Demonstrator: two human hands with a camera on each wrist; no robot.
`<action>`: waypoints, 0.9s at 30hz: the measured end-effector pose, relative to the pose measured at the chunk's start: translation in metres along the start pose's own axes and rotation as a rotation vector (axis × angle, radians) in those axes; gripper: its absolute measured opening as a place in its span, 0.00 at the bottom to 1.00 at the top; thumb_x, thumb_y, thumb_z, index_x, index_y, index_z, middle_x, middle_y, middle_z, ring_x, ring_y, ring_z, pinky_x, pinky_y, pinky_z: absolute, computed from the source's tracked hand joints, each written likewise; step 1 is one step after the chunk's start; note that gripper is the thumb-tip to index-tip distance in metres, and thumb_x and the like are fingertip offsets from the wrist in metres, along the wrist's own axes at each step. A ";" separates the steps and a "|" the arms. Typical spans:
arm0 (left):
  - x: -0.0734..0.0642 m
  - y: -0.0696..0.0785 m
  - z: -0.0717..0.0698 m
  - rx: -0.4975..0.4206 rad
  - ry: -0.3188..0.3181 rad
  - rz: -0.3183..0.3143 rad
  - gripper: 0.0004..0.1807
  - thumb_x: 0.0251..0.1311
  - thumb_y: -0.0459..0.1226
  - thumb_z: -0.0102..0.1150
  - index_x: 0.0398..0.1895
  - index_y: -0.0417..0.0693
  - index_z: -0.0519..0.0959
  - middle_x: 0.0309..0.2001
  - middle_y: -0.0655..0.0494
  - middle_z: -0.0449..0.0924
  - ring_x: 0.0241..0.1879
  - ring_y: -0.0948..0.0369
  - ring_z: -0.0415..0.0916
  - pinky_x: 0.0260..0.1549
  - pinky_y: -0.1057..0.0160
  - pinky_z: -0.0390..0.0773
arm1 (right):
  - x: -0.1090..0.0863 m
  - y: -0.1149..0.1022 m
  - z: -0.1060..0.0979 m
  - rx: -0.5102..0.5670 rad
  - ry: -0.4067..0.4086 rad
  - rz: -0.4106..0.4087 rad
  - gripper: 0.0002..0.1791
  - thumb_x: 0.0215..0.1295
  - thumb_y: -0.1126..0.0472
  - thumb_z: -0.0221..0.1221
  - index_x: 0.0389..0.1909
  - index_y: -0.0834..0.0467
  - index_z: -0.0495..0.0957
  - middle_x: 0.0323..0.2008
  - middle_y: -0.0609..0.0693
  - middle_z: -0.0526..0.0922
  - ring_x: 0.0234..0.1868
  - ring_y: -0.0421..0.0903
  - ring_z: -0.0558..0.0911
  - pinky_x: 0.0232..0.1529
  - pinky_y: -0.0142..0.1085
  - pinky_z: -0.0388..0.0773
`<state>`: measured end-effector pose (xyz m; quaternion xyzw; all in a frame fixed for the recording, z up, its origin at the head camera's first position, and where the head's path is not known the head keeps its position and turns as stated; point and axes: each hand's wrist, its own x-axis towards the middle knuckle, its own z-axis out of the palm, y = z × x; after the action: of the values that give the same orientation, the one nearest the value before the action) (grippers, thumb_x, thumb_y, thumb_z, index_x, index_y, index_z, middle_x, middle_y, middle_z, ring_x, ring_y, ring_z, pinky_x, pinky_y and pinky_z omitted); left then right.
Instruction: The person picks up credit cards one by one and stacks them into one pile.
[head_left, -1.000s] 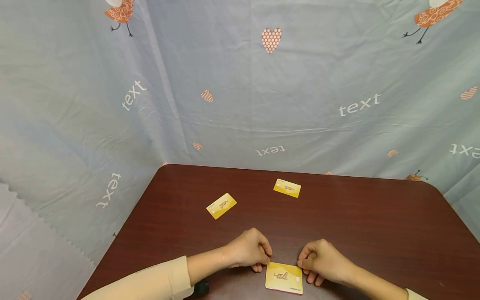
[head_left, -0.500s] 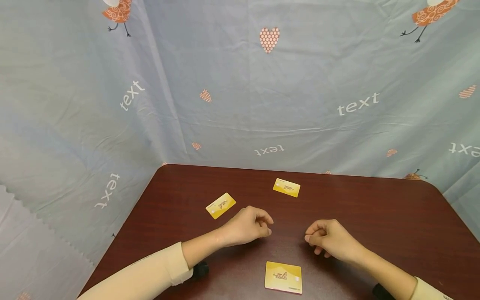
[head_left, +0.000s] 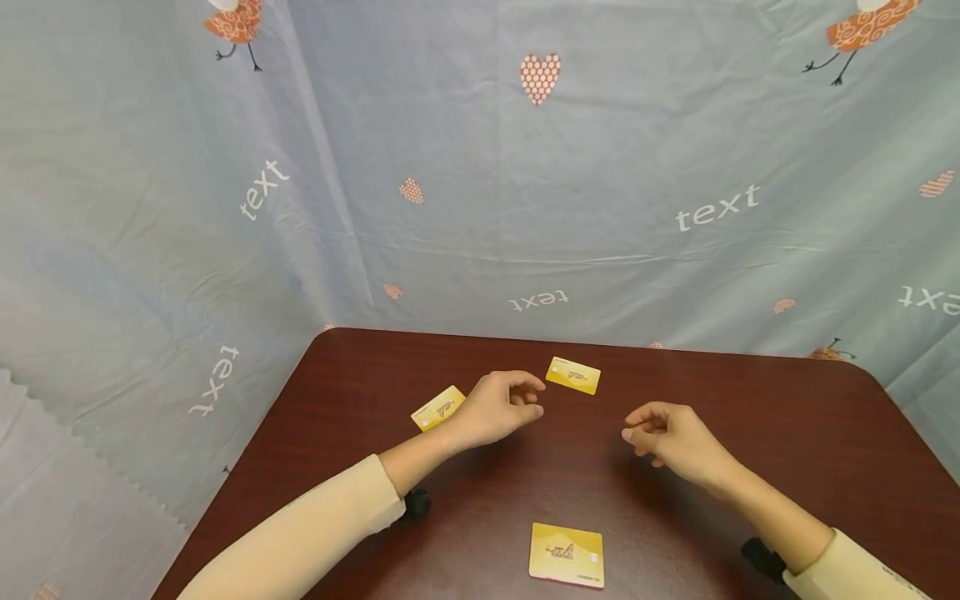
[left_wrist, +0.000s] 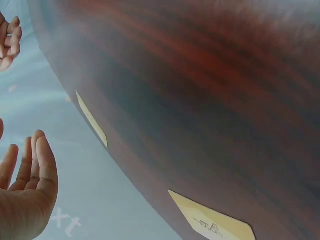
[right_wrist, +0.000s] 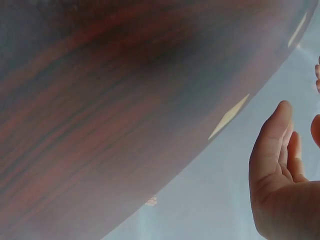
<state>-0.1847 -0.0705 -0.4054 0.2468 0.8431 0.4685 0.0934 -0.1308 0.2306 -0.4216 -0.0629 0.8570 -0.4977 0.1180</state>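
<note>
In the head view my left hand (head_left: pixel 498 410) is raised over the table, fingers loosely bent and holding nothing. Its fingertips come close to the far yellow card (head_left: pixel 573 376), while its wrist side overlaps the left yellow card (head_left: pixel 438 407). My right hand (head_left: pixel 678 443) hovers to the right with bent, relaxed fingers and nothing between them. Near the front edge of the view lies a third yellow card (head_left: pixel 566 556), with a pinkish lower edge. The left wrist view shows my left hand (left_wrist: pixel 30 192) apart from two cards; the right wrist view shows my right hand (right_wrist: pixel 280 175) bare.
A dark red-brown table (head_left: pixel 750 400) with rounded corners carries the cards. Behind and to the left hangs a pale blue curtain (head_left: pixel 450 125) printed with hearts, birds and text. Black bands show at both wrists under the cream sleeves (head_left: pixel 315 525).
Both hands have left the near card and moved away toward the far side of the table, spreading slightly apart. The three cards stay where they were.
</note>
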 end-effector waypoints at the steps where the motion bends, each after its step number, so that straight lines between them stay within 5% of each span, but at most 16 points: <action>1: 0.003 -0.001 -0.001 -0.002 0.011 -0.002 0.15 0.64 0.32 0.67 0.54 0.42 0.84 0.43 0.50 0.84 0.37 0.62 0.79 0.36 0.64 0.80 | 0.002 0.001 -0.001 0.000 0.004 -0.004 0.19 0.71 0.59 0.67 0.54 0.67 0.79 0.40 0.57 0.86 0.39 0.53 0.84 0.36 0.41 0.83; 6: 0.017 -0.003 -0.005 -0.015 0.055 -0.014 0.18 0.64 0.33 0.69 0.58 0.42 0.83 0.49 0.44 0.84 0.41 0.59 0.81 0.39 0.62 0.80 | 0.015 0.002 -0.003 -0.007 0.038 -0.030 0.22 0.71 0.58 0.67 0.58 0.68 0.78 0.45 0.56 0.85 0.44 0.55 0.85 0.42 0.45 0.84; 13: 0.036 -0.007 -0.008 -0.023 0.102 -0.041 0.22 0.65 0.37 0.70 0.62 0.45 0.81 0.53 0.50 0.83 0.46 0.56 0.81 0.41 0.60 0.82 | 0.029 0.001 -0.005 -0.035 0.087 -0.055 0.27 0.72 0.55 0.67 0.63 0.68 0.76 0.55 0.61 0.82 0.53 0.54 0.84 0.50 0.45 0.84; 27: 0.069 -0.019 -0.011 -0.038 0.112 -0.110 0.28 0.66 0.36 0.70 0.69 0.40 0.76 0.61 0.39 0.77 0.50 0.52 0.78 0.41 0.58 0.82 | 0.056 0.001 -0.004 -0.028 0.112 -0.049 0.35 0.73 0.53 0.66 0.72 0.67 0.68 0.70 0.66 0.72 0.67 0.64 0.75 0.62 0.56 0.78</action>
<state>-0.2545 -0.0525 -0.4102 0.1720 0.8502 0.4918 0.0763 -0.1859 0.2214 -0.4286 -0.0575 0.8672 -0.4913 0.0570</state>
